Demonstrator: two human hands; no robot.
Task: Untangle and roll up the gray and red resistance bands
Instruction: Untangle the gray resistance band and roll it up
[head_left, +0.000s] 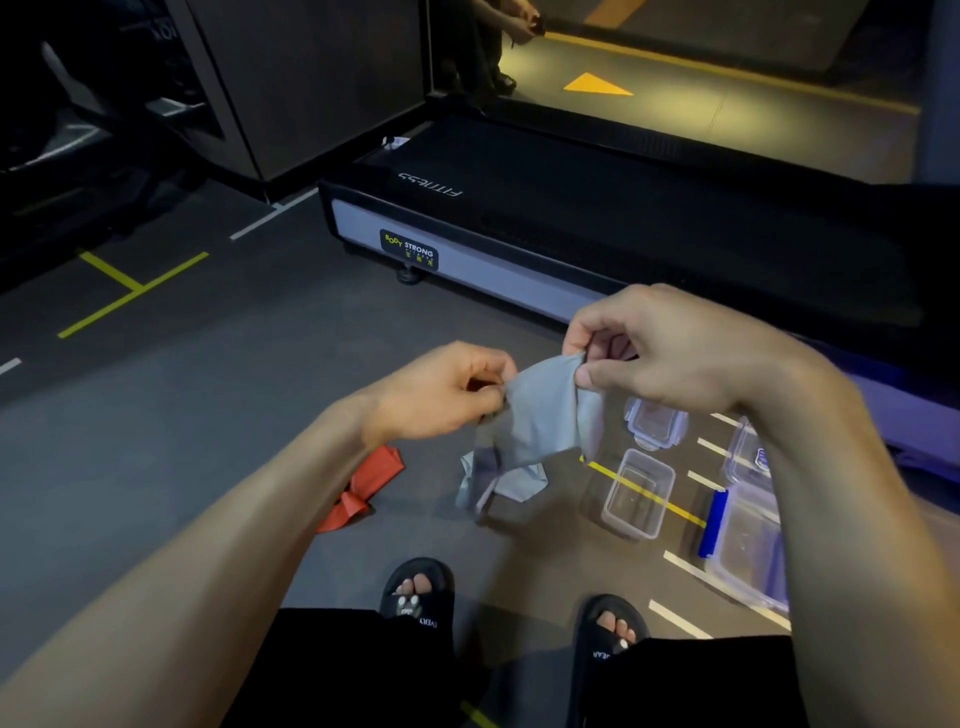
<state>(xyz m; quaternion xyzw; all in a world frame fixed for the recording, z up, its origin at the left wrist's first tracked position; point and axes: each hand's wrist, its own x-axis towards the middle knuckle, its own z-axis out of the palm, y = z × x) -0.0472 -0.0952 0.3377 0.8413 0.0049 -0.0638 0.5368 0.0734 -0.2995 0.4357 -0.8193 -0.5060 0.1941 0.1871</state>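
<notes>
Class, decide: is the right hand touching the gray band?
Touching. The head view shows the right hand pinching the gray band's upper edge.

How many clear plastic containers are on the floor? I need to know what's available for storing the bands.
3, at least: a lidless tub beside the hanging gray band, a larger blue-handled box near the right forearm, and another partly hidden behind that arm. A separate lid lies nearby.

Gray band held aloft, red band crumpled on floor

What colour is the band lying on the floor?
Red; the red resistance band shows best in the head view.
</notes>
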